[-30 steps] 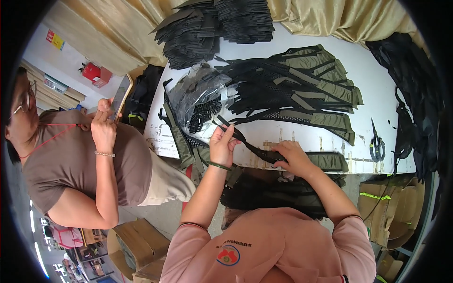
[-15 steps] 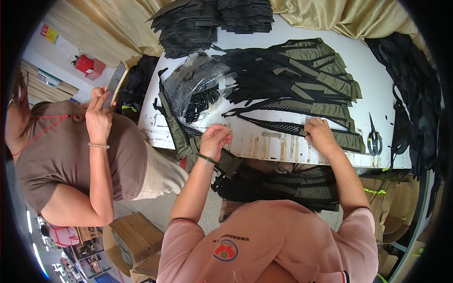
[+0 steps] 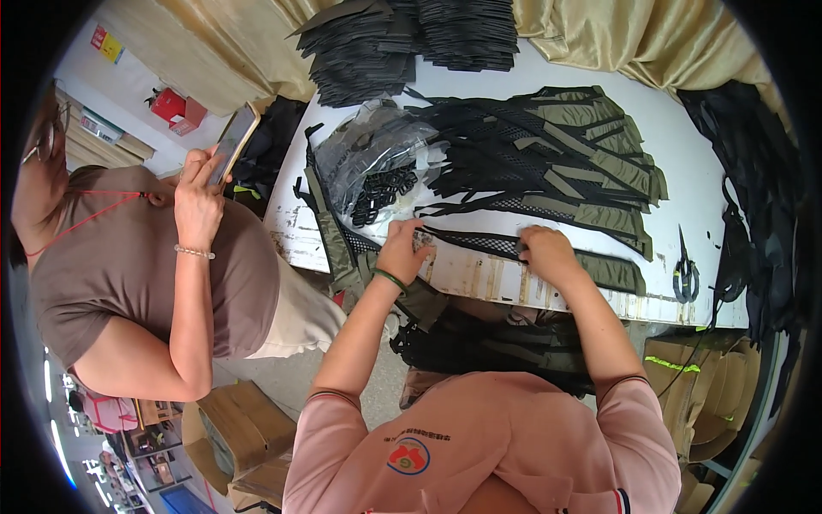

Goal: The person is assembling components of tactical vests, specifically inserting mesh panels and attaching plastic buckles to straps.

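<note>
Nearest the table's front edge lies a narrow strap piece (image 3: 490,242), black mesh with an olive-green fabric end. My right hand (image 3: 548,255) is closed on its middle, fingertips pinching the mesh. At the strap's thin left tip is my left hand (image 3: 402,251), thumb apart from the fingers, fingertips touching or close beside the tip. Beyond my hands, several similar strap pieces (image 3: 591,163) overlap in a fanned pile. Left of it sits a clear plastic bag (image 3: 364,146) with black plastic buckles (image 3: 377,195) spilling from its opening.
Black-handled snips (image 3: 685,278) lie on the white table (image 3: 295,224) at right. Stacks of black pieces (image 3: 467,34) stand at the back. Black fabric (image 3: 745,171) hangs at right. A person (image 3: 171,257) holding a phone stands at left. Cardboard boxes (image 3: 248,424) are on the floor.
My right hand has drawn the nearest strap leftward, apart from the pile. My left hand has unpinched and come to the strap's thin tip. The whole view has shifted slightly.
</note>
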`<state>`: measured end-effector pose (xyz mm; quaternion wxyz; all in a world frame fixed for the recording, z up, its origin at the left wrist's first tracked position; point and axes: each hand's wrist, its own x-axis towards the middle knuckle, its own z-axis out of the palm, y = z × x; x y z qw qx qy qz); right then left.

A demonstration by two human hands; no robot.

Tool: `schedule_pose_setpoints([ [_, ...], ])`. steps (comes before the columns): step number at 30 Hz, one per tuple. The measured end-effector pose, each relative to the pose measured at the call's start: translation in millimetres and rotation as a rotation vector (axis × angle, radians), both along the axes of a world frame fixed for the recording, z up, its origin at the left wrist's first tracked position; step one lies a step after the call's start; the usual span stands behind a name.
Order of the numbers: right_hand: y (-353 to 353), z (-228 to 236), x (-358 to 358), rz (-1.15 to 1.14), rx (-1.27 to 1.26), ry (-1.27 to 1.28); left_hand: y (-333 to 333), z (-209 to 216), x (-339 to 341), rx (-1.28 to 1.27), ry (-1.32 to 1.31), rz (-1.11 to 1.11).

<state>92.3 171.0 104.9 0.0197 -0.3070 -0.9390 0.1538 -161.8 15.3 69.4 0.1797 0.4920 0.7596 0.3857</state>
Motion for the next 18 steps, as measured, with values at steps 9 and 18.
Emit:
schedule_pose_setpoints([
  [9, 11, 29, 48, -0.133, -0.070, -0.361, 24, 23, -6, -0.095, 0.285, -0.368],
  [18, -16, 32, -26, 0.046, -0.052, 0.311, 49, 18, 7, -0.107, 0.533, -0.447],
])
